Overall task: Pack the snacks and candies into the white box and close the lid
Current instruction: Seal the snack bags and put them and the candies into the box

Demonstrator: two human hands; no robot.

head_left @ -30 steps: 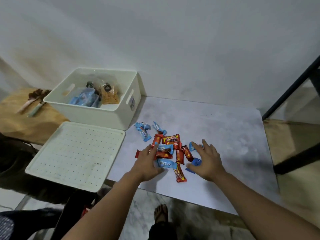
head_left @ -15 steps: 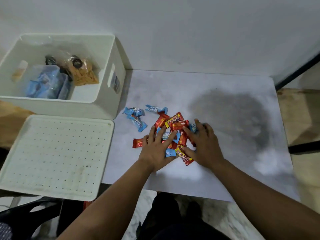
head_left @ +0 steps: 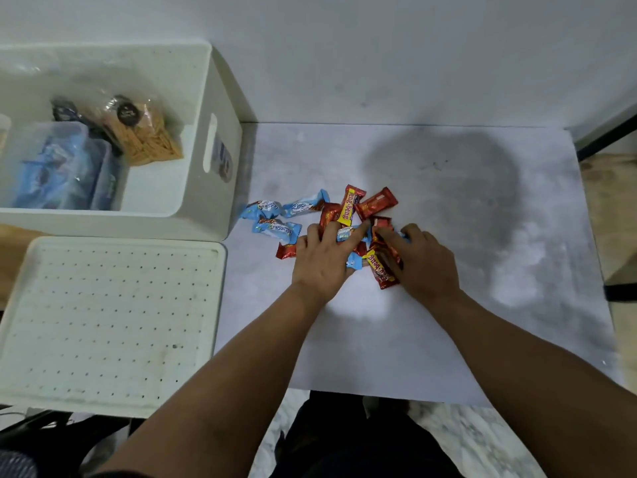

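A pile of red and blue wrapped candies lies on the white table. My left hand rests on the pile's left side, fingers spread over the wrappers. My right hand curls its fingers round candies on the pile's right side. Three blue candies lie loose just left of the pile. The white box stands open at the far left, holding a bag of yellow snack sticks and blue packets. Its perforated white lid lies flat in front of the box.
A white wall rises behind the table. A dark frame and wooden surface sit at the right edge. My dark-clothed legs show below the table's near edge, over a marble floor.
Both hands have drawn closer together, bunching the candies between them. The right hand's fingers have curled into the pile. The camera has tilted down and nearer.
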